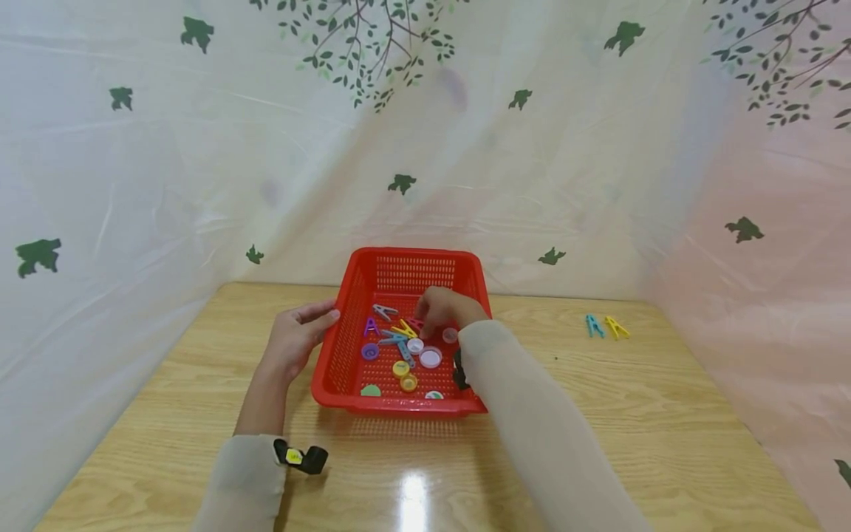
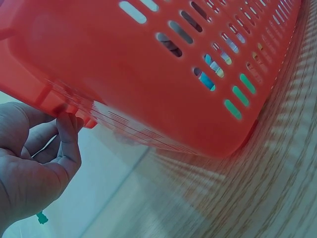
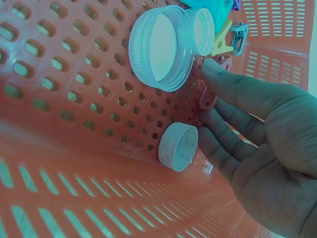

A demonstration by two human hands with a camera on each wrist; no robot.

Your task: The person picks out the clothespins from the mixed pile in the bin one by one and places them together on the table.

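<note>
A red plastic basket (image 1: 399, 405) stands on the table. My left hand (image 1: 298, 336) holds its left rim, thumb on top and fingers beneath, as the left wrist view shows. Inside the basket, my right hand (image 1: 448, 304) has thumb and fingers around a red clothespin (image 3: 208, 97) close to the basket floor. Beside those fingers lie a small white cap (image 3: 179, 147) and a large clear-rimmed lid (image 3: 162, 48). Nearby are a yellow clothespin (image 1: 404, 329), a purple clothespin (image 1: 371, 327), a grey clothespin (image 1: 384, 312) and blue clothespins (image 1: 394, 338).
Several bottle caps lie toward the basket's front, among them a purple cap (image 1: 369, 351), a yellow cap (image 1: 401, 369) and a green cap (image 1: 371, 390). On the wooden table (image 1: 638, 414) at right are a blue clothespin (image 1: 595, 326) and another yellow clothespin (image 1: 616, 328). A leaf-patterned curtain (image 1: 505, 192) hangs behind.
</note>
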